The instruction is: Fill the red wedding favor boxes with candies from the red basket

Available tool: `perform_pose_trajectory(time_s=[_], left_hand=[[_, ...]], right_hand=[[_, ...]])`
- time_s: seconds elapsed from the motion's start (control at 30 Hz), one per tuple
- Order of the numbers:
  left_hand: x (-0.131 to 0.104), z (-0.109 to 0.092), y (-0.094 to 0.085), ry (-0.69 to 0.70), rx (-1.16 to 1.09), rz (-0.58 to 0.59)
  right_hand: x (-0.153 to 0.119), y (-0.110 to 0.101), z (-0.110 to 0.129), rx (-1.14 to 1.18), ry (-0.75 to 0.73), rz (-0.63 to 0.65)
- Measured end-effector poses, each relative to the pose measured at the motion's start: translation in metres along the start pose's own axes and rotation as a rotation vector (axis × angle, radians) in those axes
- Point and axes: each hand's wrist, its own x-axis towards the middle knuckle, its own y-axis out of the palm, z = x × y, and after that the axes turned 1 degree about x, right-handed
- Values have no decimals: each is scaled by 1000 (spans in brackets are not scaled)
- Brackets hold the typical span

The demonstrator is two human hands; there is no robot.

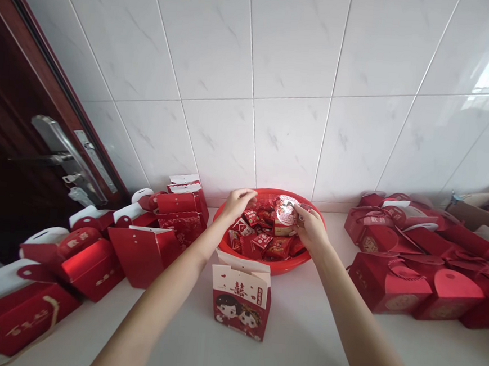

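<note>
A red plastic basket (222, 235) holds many small red wrapped sweets (261, 239). Over its right side, my right hand (312, 225) is closed on a round candy packet (286, 210), white and pink with cartoon figures; part of another small item shows under the fingers. My left hand (239, 201) is above the left rim, its fingers bent together; what is in them, if anything, cannot be made out. In front of the basket stands a red and white gift box (240, 301) with two cartoon faces, its top open.
Several red gift boxes (143, 257) stand on the left, some with open tops. More red boxes (393, 285) crowd the right side of the white table (299, 345). A tiled wall (290, 141) rises behind. A dark door with a metal handle (57, 140) is at the left.
</note>
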Motion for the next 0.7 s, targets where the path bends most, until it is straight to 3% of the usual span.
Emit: perform_pose_trajectory(time_s=[0.17, 0.47, 0.7], left_hand=[[-1, 16, -7, -29, 325, 198], [2, 17, 17, 54, 722, 553], [3, 20, 19, 40, 864, 632]], right_hand=[[1, 1, 0, 11, 3, -14], [-1, 1, 0, 0, 5, 3], [1, 0, -1, -6, -4, 11]])
